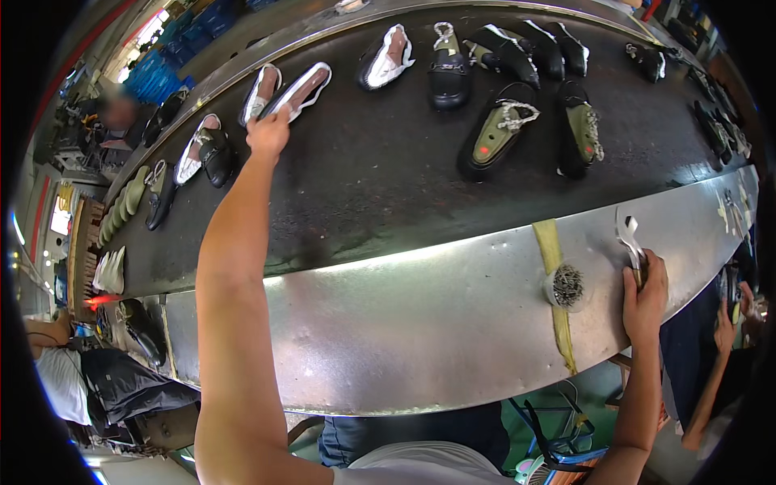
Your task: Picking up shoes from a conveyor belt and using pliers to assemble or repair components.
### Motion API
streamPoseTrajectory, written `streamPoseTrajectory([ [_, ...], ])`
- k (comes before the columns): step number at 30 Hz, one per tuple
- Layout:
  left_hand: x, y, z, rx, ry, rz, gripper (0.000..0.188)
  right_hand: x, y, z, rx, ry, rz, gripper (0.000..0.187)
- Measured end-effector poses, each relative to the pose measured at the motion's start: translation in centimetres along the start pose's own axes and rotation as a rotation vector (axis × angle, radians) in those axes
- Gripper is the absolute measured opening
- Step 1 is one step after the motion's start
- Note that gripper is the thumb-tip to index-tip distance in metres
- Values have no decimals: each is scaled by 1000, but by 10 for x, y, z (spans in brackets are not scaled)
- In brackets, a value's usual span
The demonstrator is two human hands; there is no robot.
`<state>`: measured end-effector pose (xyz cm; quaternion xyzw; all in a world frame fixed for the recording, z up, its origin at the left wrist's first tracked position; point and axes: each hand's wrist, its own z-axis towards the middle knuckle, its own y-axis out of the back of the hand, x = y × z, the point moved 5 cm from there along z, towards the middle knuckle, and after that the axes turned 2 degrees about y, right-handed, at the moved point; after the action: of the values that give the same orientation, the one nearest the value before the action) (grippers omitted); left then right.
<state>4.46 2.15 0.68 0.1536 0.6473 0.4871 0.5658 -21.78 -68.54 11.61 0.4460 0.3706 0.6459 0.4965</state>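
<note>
My left hand (269, 134) reaches far across the dark belt, its fingers closed on the near end of a black shoe with a white-lined opening (303, 91). A second white-edged shoe (263, 90) lies close beside it on the left, almost touching the fingers. On the right, my right hand (645, 295) is wrapped round a pair of metal pincers (628, 234) over the bare metal ledge (420, 323). A small round cup of nails (567, 286) stands to the left of that hand, against a yellow strip (550, 246) across the ledge.
Several black loafers (450, 73) and olive-lined shoes (495, 133) are spread over the belt (364, 170). Olive shoe-shaped pieces (121, 210) stand at the far left. One person (61, 380) is at the left; another person's hands (731, 319) work at the right.
</note>
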Motion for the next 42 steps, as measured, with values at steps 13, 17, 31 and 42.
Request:
streamPoseTrajectory([
  [13, -153, -15, -28, -16, 108, 93, 93, 27, -14, 9, -16, -52, 157, 37],
  [17, -115, 27, -66, 9, -50, 121, 81, 26, -12, 5, -70, 26, 120, 35],
  [31, 24, 299, -502, 123, 145, -158, 51, 29, -11, -19, -300, 251, 201, 40],
  [42, -53, 228, -461, 417, -70, 619, 73, 141, -23, -339, 570, 85, 759, 41],
])
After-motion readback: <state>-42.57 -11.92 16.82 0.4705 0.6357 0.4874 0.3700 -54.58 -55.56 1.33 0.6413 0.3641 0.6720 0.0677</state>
